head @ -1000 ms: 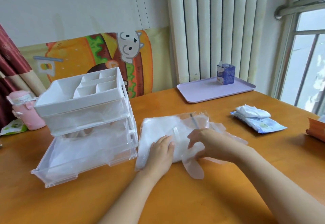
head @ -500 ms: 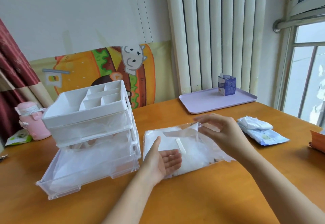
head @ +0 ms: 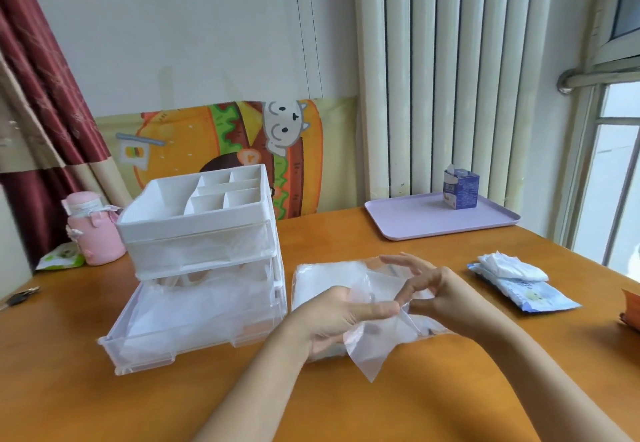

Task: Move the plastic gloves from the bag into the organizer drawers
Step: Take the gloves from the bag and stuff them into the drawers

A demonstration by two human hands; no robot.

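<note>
A clear bag of plastic gloves (head: 322, 278) lies on the wooden table just right of the white organizer (head: 197, 233). The organizer's bottom drawer (head: 138, 341) is pulled out toward me and holds crumpled clear gloves. My left hand (head: 332, 320) and my right hand (head: 433, 289) meet above the bag. Together they pinch one thin clear glove (head: 370, 348) at its top edge, and it hangs down between them over the bag's front.
A lilac tray (head: 415, 226) with a small blue carton (head: 460, 188) sits at the back right. A wet-wipe pack (head: 519, 285) lies to the right, a pink bottle (head: 91, 233) stands left of the organizer, and keys (head: 20, 296) lie at the left edge.
Both hands rose from the bag. From lying flat and open, they came together and now pinch a single glove lifted above the bag. The camera tilted upward.
</note>
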